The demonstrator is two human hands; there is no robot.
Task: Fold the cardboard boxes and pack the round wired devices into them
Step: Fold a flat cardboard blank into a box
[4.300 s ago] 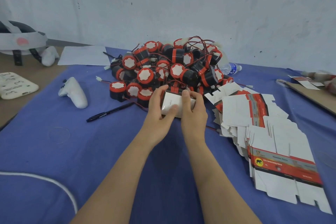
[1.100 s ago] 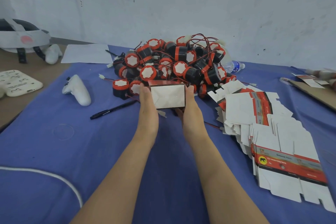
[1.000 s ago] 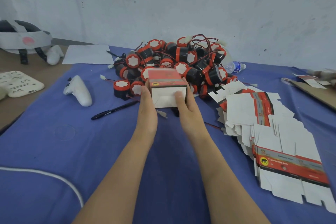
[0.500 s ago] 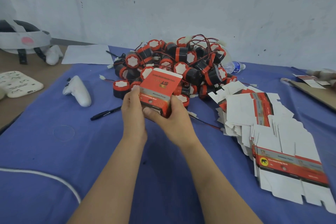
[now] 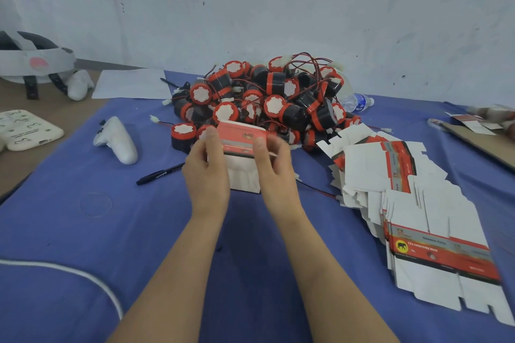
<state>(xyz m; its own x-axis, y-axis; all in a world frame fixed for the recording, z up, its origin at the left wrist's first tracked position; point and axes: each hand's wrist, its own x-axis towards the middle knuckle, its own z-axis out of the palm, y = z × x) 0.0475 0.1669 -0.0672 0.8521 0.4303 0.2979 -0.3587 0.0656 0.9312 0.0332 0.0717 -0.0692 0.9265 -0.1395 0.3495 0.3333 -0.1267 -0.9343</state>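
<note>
Cardboard, red on top and white below: the folded box (image 5: pixel 241 159) sits between my two hands, held up just above the blue cloth (image 5: pixel 83 231) and right in front of the pile of round wired devices (image 5: pixel 262 103). My left hand (image 5: pixel 207 175) grips the box's left side with fingers curled round it. My right hand (image 5: pixel 276 172) pinches the right side near the red band, though the fingertips are blurred. I see the stack of flat box blanks (image 5: pixel 404 198) fanned out to the right, well apart from the hands. A black pen (image 5: pixel 160 174) lies just left of my left hand, with a white controller (image 5: pixel 118 143) beyond it.
</note>
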